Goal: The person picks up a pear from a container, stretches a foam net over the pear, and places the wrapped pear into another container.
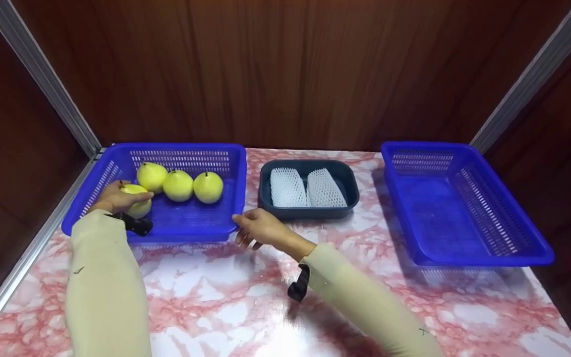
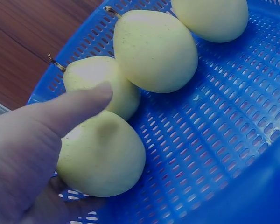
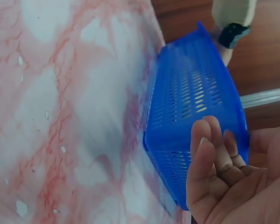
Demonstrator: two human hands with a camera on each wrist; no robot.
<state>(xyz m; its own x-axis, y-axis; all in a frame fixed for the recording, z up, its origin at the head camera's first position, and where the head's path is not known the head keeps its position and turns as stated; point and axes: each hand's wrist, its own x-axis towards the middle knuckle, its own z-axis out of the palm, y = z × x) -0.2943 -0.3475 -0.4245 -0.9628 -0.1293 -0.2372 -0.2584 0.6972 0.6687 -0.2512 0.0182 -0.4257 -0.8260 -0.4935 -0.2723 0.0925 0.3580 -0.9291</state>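
Observation:
In the left blue basket lie several yellow-green pears, among them a middle pear and a right-hand pear. My left hand reaches round the leftmost pear. Its straight thumb passes above that pear and casts a shadow on it; the other fingers lie beside and partly beneath it, partly hidden. My right hand holds the basket's near right corner. The thumb goes over the rim and the bent fingers stay outside the wall.
A dark tray with two white foam net sleeves stands in the middle. Another blue basket is at the right. Wood-patterned panels enclose the back and sides of the red-and-white marbled table.

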